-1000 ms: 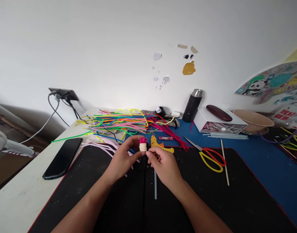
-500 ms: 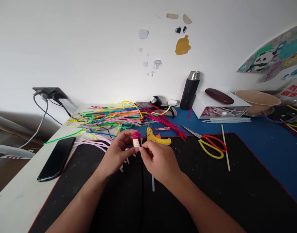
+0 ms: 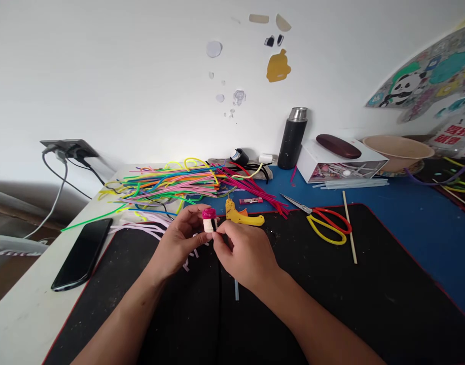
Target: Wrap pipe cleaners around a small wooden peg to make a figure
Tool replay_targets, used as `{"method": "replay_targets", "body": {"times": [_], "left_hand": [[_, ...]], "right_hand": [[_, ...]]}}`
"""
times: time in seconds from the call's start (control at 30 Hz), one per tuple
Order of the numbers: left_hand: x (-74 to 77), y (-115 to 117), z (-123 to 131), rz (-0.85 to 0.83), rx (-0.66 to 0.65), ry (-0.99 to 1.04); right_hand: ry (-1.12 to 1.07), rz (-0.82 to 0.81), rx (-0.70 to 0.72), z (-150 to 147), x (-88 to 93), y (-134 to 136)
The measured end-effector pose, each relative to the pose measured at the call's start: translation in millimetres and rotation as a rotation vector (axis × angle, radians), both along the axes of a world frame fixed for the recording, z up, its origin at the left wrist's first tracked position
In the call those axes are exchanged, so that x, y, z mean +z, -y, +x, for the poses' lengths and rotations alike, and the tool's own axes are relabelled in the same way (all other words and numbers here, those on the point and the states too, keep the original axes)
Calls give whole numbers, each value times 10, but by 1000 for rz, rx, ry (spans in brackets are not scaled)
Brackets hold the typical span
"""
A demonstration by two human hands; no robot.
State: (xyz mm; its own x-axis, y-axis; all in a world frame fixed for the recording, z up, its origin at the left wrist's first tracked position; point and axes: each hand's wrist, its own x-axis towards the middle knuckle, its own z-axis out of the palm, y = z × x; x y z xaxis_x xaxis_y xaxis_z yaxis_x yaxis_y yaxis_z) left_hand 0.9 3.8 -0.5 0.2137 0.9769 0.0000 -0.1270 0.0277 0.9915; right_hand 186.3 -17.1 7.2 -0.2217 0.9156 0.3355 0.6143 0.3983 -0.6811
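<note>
A small fuzzy pipe-cleaner piece [image 3: 208, 224], magenta on top and cream below with a black strip on its right side, is held upright above the black mat. My left hand [image 3: 173, 246] grips it from the left, thumb at its base and fingers behind. Closed in a pinch, my right hand [image 3: 249, 256] touches its lower right edge by the black strip; the exact contact between the fingertips is too small to make out. Just behind my right hand lies a yellow glue gun [image 3: 251, 219]. A translucent glue stick [image 3: 237, 291] shows below that hand.
Many coloured pipe cleaners [image 3: 171, 180] are piled at the back. Scissors [image 3: 327, 228] and a wooden stick [image 3: 349, 228] lie to the right. A phone [image 3: 82, 253] rests at left. A black flask [image 3: 292, 139], white box [image 3: 312, 162] and bowl [image 3: 399, 149] stand behind.
The view has shifted slightly, so most things sit a little further left. Both hands keep the same hold on the pipe-cleaner piece, which looks slightly tilted now.
</note>
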Motion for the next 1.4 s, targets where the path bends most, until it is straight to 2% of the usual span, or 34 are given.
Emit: {"method": "replay_targets", "body": {"times": [0.33, 0.53, 0.93, 1.23, 1.4], "left_hand": [[6, 33, -11, 136, 51, -164], [35, 45, -8, 179, 72, -217], [59, 51, 6, 171, 104, -245], [117, 56, 26, 166, 98, -254], [88, 59, 13, 169, 94, -260]], "right_hand": [[-33, -15, -32, 1, -50, -14], [-120, -93, 3, 15, -24, -26], [-329, -310, 46, 13, -50, -63], [-363, -344, 42, 16, -72, -72], [-388, -364, 45, 17, -54, -75]]}}
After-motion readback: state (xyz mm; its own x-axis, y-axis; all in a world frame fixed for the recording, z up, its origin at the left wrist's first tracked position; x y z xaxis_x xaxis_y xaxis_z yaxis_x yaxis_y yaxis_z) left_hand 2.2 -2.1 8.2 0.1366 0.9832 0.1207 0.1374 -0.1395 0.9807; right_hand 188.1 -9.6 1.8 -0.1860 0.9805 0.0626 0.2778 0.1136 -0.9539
